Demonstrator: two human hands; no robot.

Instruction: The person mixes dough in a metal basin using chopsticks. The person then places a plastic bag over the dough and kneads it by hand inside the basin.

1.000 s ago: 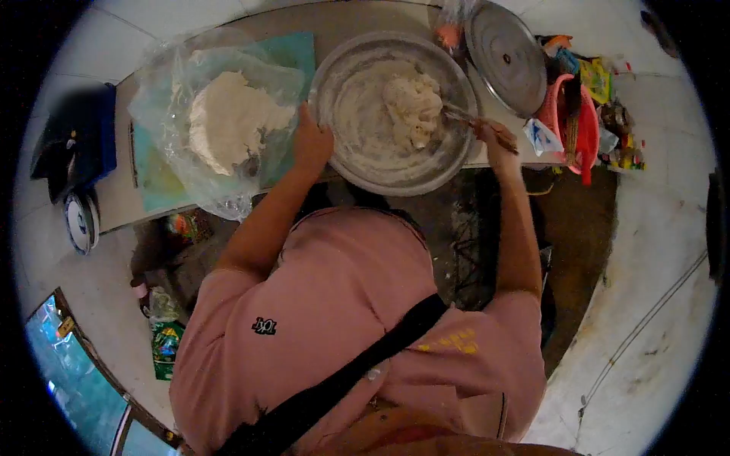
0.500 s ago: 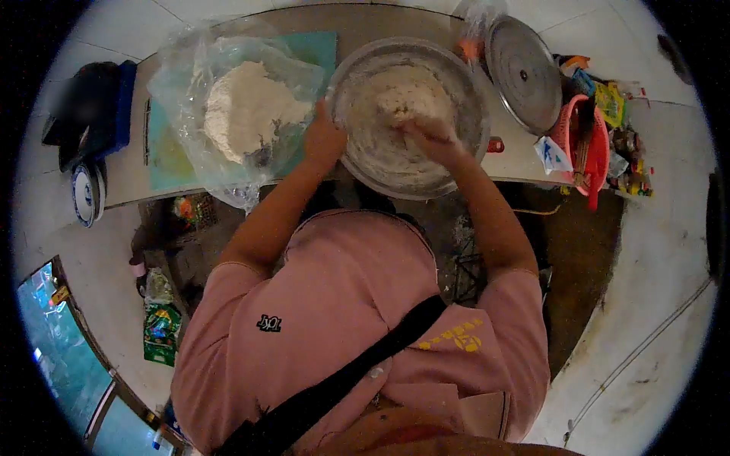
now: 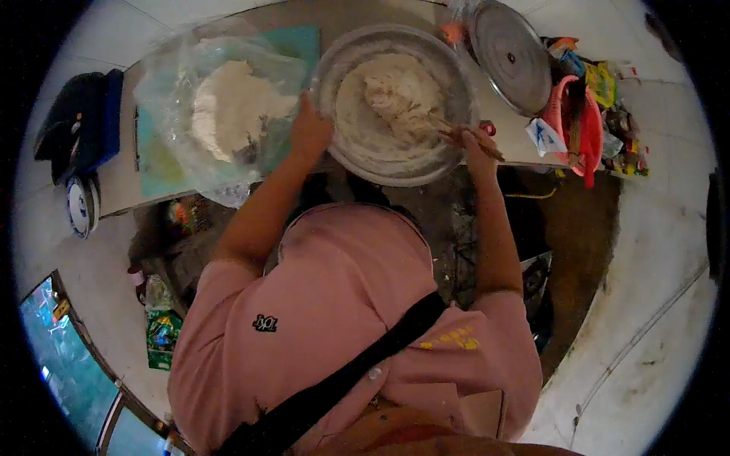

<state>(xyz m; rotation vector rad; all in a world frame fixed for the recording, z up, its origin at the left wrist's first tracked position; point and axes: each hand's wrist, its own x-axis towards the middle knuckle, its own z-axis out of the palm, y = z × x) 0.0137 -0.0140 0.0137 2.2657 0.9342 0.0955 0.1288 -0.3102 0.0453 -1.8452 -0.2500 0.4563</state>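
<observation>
A wide metal basin [image 3: 342, 156] holds a lumpy mass of wet dough [image 3: 403, 95] with loose flour round it. Wooden chopsticks [image 3: 449, 131] reach into the dough from the right, and my right hand [image 3: 475, 142] is closed on them near the basin's right rim. On the other side, my left hand [image 3: 310, 129] is closed on the basin's left rim. Left of it, an opened clear plastic bag with a heap of white flour [image 3: 232, 110] lies on a green board [image 3: 163, 163].
A round metal lid [image 3: 511, 57] leans behind the basin's right side. Right of it are a pink basket [image 3: 593, 144] and colourful packets [image 3: 601, 83]. A dark blue object [image 3: 110, 121] and a blue-and-white plate [image 3: 78, 205] stand at the table's left end.
My right hand has moved right and slightly down, from over the dough to the basin's right rim, and the chopsticks now show clearly. The whole view has shifted slightly.
</observation>
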